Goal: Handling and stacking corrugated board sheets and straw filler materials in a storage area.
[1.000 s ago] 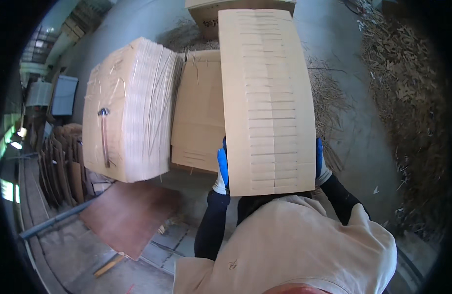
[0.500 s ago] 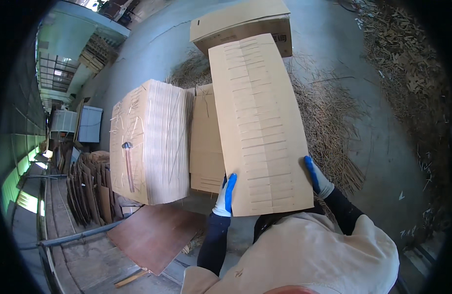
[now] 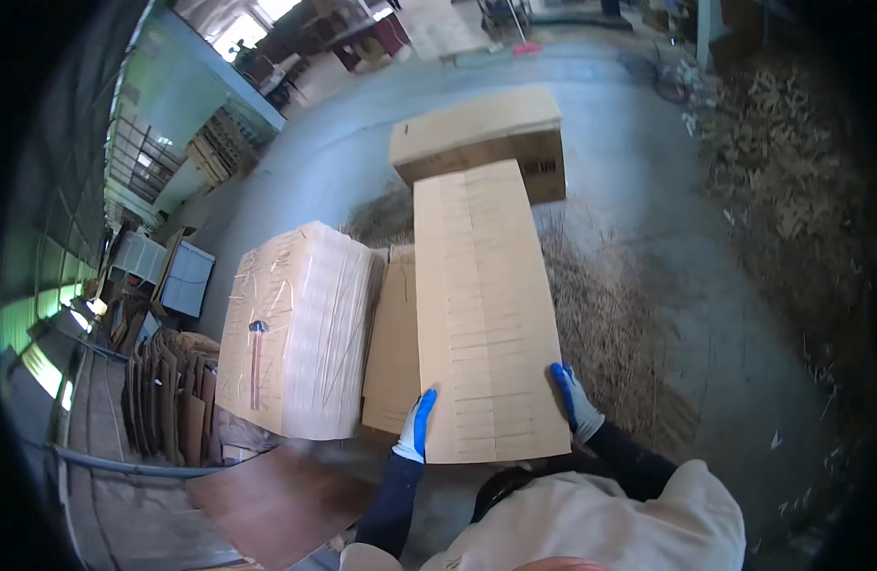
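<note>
A long tan cardboard sheet (image 3: 477,314) with rows of short crosswise slits and a lengthwise crease stretches away from my body. My left hand (image 3: 416,428), in a white glove with blue coating, grips its left edge near the close end. The right edge is gripped by my right hand (image 3: 577,404), gloved alike. Fingers beneath the sheet are hidden. Its far end overlaps a closed cardboard box (image 3: 477,124) in view. To the left stands a thick stack of cardboard sheets (image 3: 334,333), with a hammer (image 3: 256,362) lying on it.
Flat cardboard (image 3: 389,352) lies between the stack and the held sheet. Loose cardboard strips (image 3: 605,328) cover the floor on the right, with a larger scrap heap (image 3: 790,162) beyond. A brown board (image 3: 277,504) and upright cardboard pieces (image 3: 172,404) are at left.
The view has tilted up, so everything sits lower in the picture and more of the far floor shows. The held sheet is turned slightly; both hands keep their grip.
</note>
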Available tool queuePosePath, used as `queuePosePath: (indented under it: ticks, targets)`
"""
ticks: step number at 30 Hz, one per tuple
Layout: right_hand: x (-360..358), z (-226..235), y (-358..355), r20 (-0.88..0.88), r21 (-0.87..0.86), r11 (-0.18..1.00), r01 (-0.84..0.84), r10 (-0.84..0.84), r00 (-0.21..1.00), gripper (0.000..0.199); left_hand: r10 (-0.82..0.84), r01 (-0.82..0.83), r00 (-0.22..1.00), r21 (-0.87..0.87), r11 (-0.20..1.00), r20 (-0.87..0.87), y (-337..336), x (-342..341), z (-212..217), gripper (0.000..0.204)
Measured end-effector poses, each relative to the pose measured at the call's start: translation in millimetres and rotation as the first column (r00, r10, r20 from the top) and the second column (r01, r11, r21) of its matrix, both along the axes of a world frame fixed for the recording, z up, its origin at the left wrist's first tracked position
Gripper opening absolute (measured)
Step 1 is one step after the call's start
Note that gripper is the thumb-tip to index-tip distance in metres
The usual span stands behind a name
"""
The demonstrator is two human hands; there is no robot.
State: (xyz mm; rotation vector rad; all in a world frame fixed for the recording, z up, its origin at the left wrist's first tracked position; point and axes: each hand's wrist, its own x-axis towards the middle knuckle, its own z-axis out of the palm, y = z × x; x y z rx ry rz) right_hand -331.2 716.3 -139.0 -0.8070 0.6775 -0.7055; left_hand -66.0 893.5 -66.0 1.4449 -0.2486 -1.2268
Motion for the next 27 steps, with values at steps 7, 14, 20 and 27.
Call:
queuePosePath:
  ticks: [7,14,20,27]
  targets:
    - [-8,-19,-29,0.259,0.086,0.996,0.035,-0.056,0.964,0.062,-0.029,0.054,0.99,-0.187,0.981,0.138,-24,-1,19,0.053]
    - [-58,39,32,0.017,-0.026,0.986,0.166,-0.165,0.986,0.068,0.217,-0.071,0.913,-0.388,0.919,0.346,36,-42,13,0.053]
    - [-58,6,53,0.123,-0.092,0.898,0.43,-0.418,0.9,0.05,0.516,-0.259,0.627,-0.469,0.845,0.584,4,-115,8,0.047]
    - [-22,35,61,-0.295,-0.67,0.677,0.303,-0.618,0.729,0.036,0.599,-0.39,0.275,-0.483,0.784,0.752,-4,-101,9,0.032]
